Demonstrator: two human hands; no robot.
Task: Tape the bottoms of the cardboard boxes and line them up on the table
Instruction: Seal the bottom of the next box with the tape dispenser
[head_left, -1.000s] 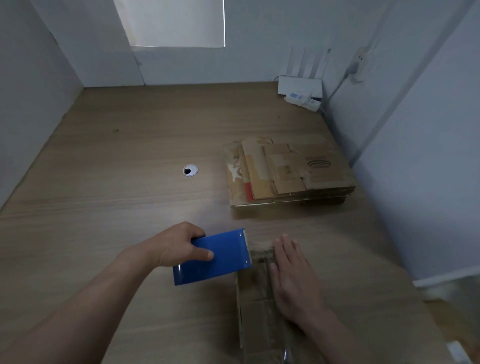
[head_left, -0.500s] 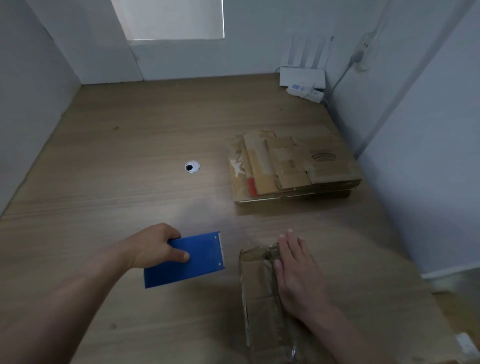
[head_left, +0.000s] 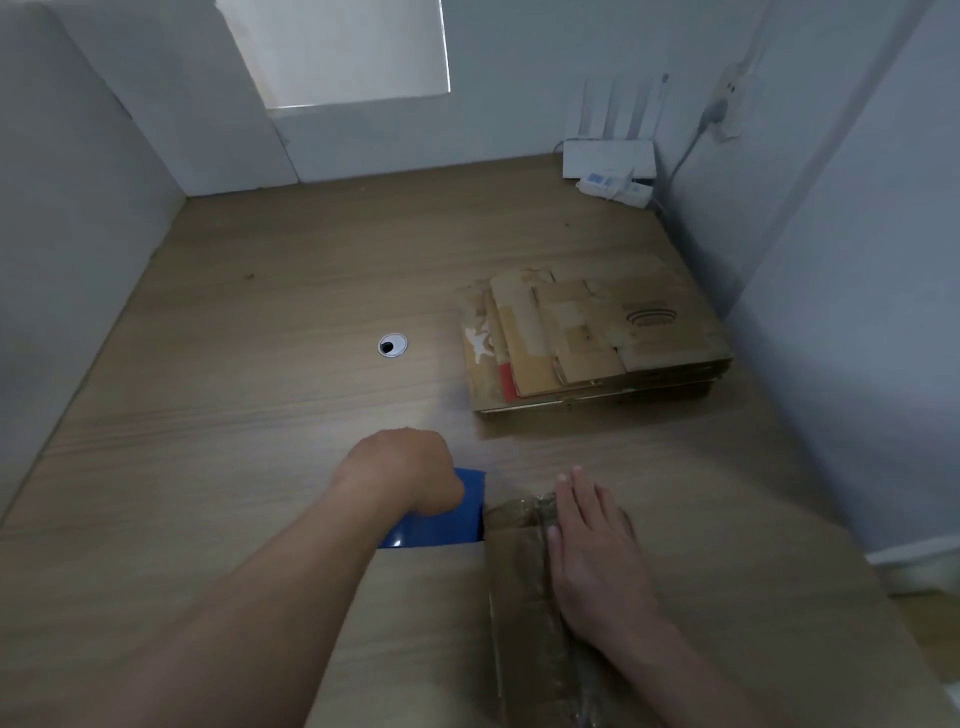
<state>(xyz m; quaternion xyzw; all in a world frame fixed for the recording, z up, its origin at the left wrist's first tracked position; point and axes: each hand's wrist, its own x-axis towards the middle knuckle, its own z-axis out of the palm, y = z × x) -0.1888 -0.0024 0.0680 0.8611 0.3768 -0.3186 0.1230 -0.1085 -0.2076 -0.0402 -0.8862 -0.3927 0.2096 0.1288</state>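
Observation:
A cardboard box (head_left: 519, 587) stands at the near edge of the wooden table (head_left: 234, 441), bottom side up, with clear tape running down its middle seam. My right hand (head_left: 592, 556) lies flat on that seam, fingers straight. My left hand (head_left: 405, 473) grips a blue tape dispenser (head_left: 452, 525) and holds it against the far left corner of the box. Most of the dispenser is hidden under the hand. A stack of flattened cardboard boxes (head_left: 592, 338) lies farther back on the right.
A round cable grommet (head_left: 392, 345) is set in the tabletop left of the stack. A white router (head_left: 610, 158) and a power strip sit in the far right corner. White walls close the table on the left, back and right.
My left hand swung the blue dispenser out to the left, then brought it back right against the box's corner. My right hand has stayed pressed on the seam.

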